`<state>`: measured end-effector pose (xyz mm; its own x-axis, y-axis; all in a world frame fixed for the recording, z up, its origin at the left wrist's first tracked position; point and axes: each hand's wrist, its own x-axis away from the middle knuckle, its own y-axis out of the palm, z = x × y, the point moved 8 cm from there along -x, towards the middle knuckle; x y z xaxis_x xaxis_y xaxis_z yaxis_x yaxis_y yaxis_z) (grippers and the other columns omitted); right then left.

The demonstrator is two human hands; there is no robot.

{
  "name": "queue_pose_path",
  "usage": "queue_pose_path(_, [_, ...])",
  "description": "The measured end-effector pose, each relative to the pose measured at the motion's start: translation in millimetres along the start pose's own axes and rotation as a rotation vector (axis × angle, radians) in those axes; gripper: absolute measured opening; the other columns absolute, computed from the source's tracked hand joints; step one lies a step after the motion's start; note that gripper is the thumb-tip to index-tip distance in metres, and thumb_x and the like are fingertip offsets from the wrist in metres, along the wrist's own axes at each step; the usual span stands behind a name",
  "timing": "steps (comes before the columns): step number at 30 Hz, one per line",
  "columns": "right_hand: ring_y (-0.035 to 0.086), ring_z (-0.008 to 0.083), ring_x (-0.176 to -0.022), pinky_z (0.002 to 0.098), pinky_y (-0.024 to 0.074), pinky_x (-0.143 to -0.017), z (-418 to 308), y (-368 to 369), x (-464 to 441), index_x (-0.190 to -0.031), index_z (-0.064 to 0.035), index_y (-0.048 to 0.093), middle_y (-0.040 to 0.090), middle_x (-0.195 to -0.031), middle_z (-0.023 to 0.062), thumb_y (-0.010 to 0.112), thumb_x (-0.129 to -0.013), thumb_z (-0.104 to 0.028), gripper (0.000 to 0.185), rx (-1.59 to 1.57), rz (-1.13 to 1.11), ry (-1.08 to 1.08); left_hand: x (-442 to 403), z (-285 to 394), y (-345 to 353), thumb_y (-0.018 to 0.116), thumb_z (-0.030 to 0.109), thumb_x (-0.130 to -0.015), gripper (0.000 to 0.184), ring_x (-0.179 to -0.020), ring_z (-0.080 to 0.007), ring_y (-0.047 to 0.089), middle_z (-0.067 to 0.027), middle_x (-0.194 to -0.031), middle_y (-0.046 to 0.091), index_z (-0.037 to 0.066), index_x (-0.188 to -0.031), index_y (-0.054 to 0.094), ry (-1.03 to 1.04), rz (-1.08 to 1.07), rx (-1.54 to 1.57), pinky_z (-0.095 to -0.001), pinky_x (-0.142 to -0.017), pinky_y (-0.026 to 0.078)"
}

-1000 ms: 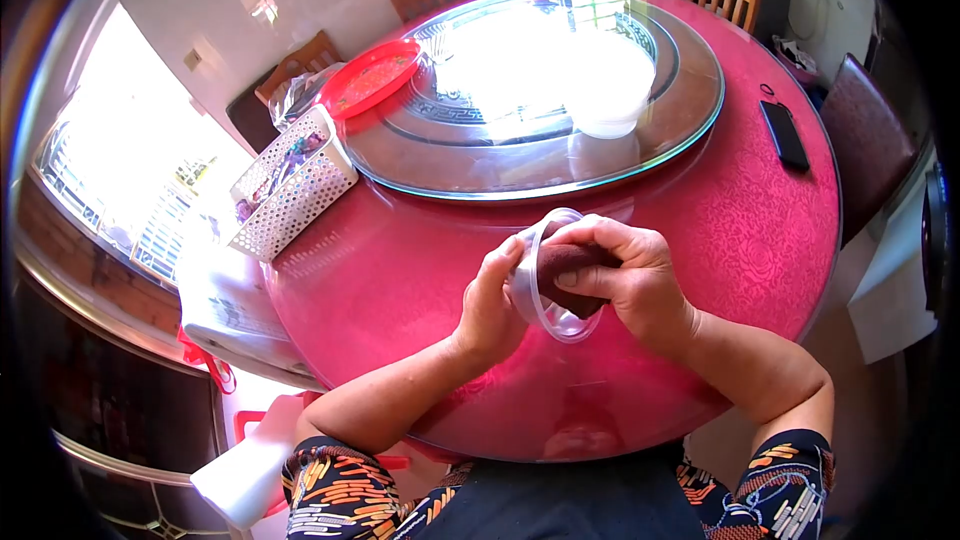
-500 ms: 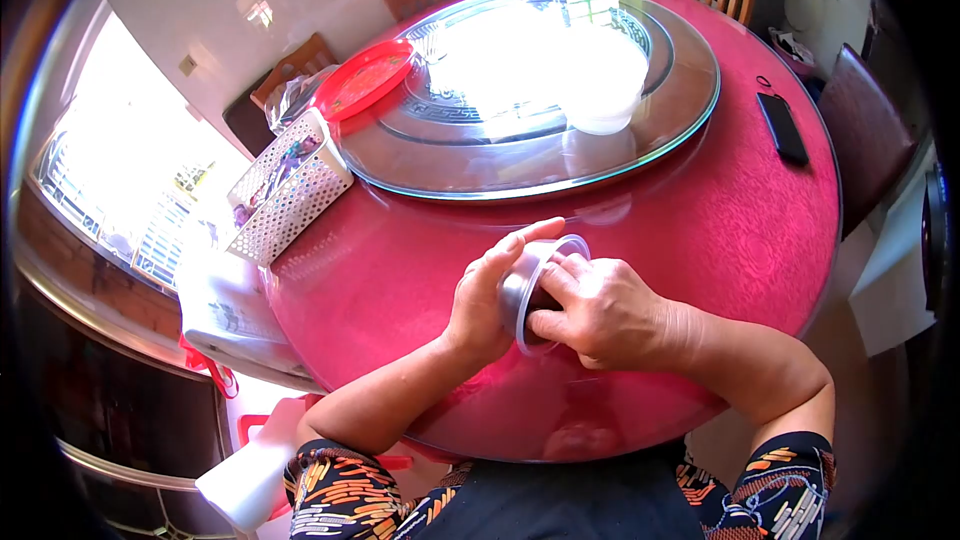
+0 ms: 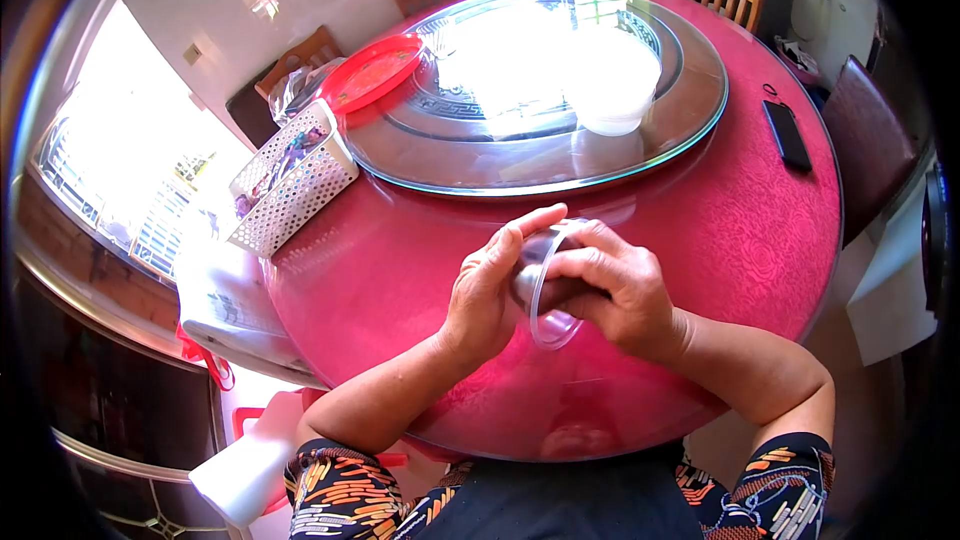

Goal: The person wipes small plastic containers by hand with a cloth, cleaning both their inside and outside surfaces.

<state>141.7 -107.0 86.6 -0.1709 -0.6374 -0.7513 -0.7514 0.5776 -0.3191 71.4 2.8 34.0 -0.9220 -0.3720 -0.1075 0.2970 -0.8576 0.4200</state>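
Plastic cup: the plastic cup (image 3: 527, 282), see-through, is lifted above the near part of the red table (image 3: 720, 230), between both palms, at the centre of the dial used here.
Left hand: the left hand (image 3: 483, 292) grips the cup, palm at its 9 o'clock side, fingers reaching along the back towards 1 o'clock; the likely reason is to brace it against pressure from the other side.
Right hand: the right hand (image 3: 632, 292) comes in from 3 o'clock, fingers bent over the rim and pinching a brown piece; the thumb is mostly hidden.
Brown piece: the brown piece (image 3: 561, 293) sits partly inside the cup, probably pressed to its inner wall; its material and long axis cannot be told.
Cup direction: the mouth faces between 3 and 4 o'clock, turned to the right hand, seemingly for easy entry; the base points to 9 or 10, and the base-to-mouth axis lies nearly level across the view.
Glass turntable: at 12 o'clock, the glass turntable (image 3: 480, 175) bears a white bowl (image 3: 612, 100).
Table edges: the perforated basket (image 3: 300, 202) lies at 10 o'clock, the phone (image 3: 787, 136) at 2, both apart from the hands, perhaps leaving elbow room.
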Motion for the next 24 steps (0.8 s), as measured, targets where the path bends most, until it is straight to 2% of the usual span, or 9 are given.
queue_pose_path(2, [0.070, 0.0297, -0.092, 0.0375, 0.0591, -0.079, 6.5, -5.5, -1.5, -0.105, -0.0032, 0.069, 0.067, -0.104, 0.0146, 0.081, -0.075, 0.001, 0.032, -0.032, 0.026, 0.067, -2.1, -3.1, 6.2, 0.048, 0.050, -0.104, 0.074, -0.128, -0.0290, 0.058, -0.0188, -0.139, 0.057, 0.002, -0.157, 0.028, 0.012, -0.083, 0.134, -0.0432, -0.110, 0.046])
queue_pose_path(3, [0.069, 0.0286, -0.090, 0.0361, 0.0580, -0.080, 14.7, -7.7, 0.4, -0.105, -0.0033, 0.070, 0.067, -0.102, 0.0143, 0.080, -0.077, 0.001, 0.030, -0.043, 0.030, 0.116, -1.5, -4.1, 7.9, 0.061, 0.038, -0.096, 0.085, -0.134, -0.0291, 0.054, -0.0176, -0.145, 0.052, 0.006, -0.161, 0.017, -0.049, -0.179, 0.192, -0.0436, -0.114, 0.041])
queue_pose_path(6, [0.067, 0.0231, -0.091, 0.0332, 0.0567, -0.080, 26.2, -14.6, 2.1, -0.107, -0.0014, 0.070, 0.066, -0.101, 0.0108, 0.076, -0.082, 0.003, 0.026, -0.188, 0.090, 0.251, -1.3, 3.5, 20.2, 0.071, 0.016, -0.081, 0.101, -0.137, -0.0293, 0.051, -0.0151, -0.151, 0.046, 0.010, -0.163, 0.013, 0.051, -0.243, 0.022, -0.0435, -0.116, 0.040])
queue_pose_path(10, [0.067, 0.0185, -0.097, 0.0303, 0.0574, -0.089, 37.8, -15.1, 7.2, -0.112, -0.0008, 0.070, 0.066, -0.102, 0.0076, 0.072, -0.086, 0.005, 0.026, -0.437, 0.120, 0.482, -2.9, 1.4, 19.1, 0.083, -0.005, -0.058, 0.127, -0.138, -0.0276, 0.049, -0.0110, -0.150, 0.047, 0.013, -0.163, 0.012, -0.026, -0.104, -0.096, -0.0440, -0.117, 0.040])
queue_pose_path(11, [0.067, 0.0167, -0.100, 0.0302, 0.0575, -0.091, 39.2, -14.8, 8.5, -0.113, -0.0013, 0.070, 0.067, -0.104, 0.0064, 0.071, -0.088, 0.004, 0.025, -0.485, 0.106, 0.546, -2.9, 2.2, 19.4, 0.088, -0.005, -0.054, 0.132, -0.137, -0.0269, 0.049, -0.0109, -0.148, 0.049, 0.012, -0.163, 0.016, -0.061, -0.063, -0.050, -0.0437, -0.116, 0.042])
queue_pose_path(14, [0.067, 0.0163, -0.100, 0.0304, 0.0575, -0.091, 46.6, -10.3, 10.5, -0.113, -0.0016, 0.070, 0.067, -0.105, 0.0065, 0.073, -0.087, 0.002, 0.026, -0.606, 0.075, 0.608, -7.3, 4.0, 9.8, 0.094, 0.003, -0.060, 0.126, -0.134, -0.0245, 0.051, -0.0136, -0.148, 0.048, 0.010, -0.162, 0.019, 0.076, -0.168, -0.243, -0.0435, -0.112, 0.047])
queue_pose_path(20, [0.067, 0.0158, -0.091, 0.0288, 0.0574, -0.079, 24.5, -4.0, -0.5, -0.111, -0.0036, 0.073, 0.067, -0.102, 0.0064, 0.078, -0.084, 0.001, 0.028, -0.489, -0.092, 0.206, -4.8, 8.1, 1.8, 0.096, 0.003, -0.056, 0.125, -0.126, -0.0264, 0.058, -0.0143, -0.137, 0.057, 0.007, -0.160, 0.027, 0.061, -0.202, -0.075, -0.0430, -0.112, 0.047])
queue_pose_path(21, [0.067, 0.0164, -0.087, 0.0297, 0.0568, -0.072, 20.2, -2.6, -1.2, -0.109, -0.0043, 0.074, 0.066, -0.101, 0.0067, 0.079, -0.082, 0.000, 0.028, -0.419, -0.146, 0.195, -3.1, 9.6, 2.3, 0.096, 0.003, -0.056, 0.123, -0.122, -0.0262, 0.061, -0.0137, -0.132, 0.061, 0.008, -0.159, 0.029, 0.077, -0.194, -0.039, -0.0421, -0.111, 0.047])
queue_pose_path(24, [0.069, 0.0209, -0.086, 0.0327, 0.0578, -0.070, 11.7, -0.7, -5.9, -0.108, -0.0063, 0.074, 0.065, -0.102, 0.0087, 0.081, -0.080, -0.001, 0.029, -0.315, -0.201, 0.081, -2.1, 10.8, 2.2, 0.096, 0.004, -0.054, 0.125, -0.120, -0.0248, 0.062, -0.0134, -0.130, 0.062, 0.008, -0.159, 0.030, 0.115, -0.226, -0.078, -0.0413, -0.109, 0.048])
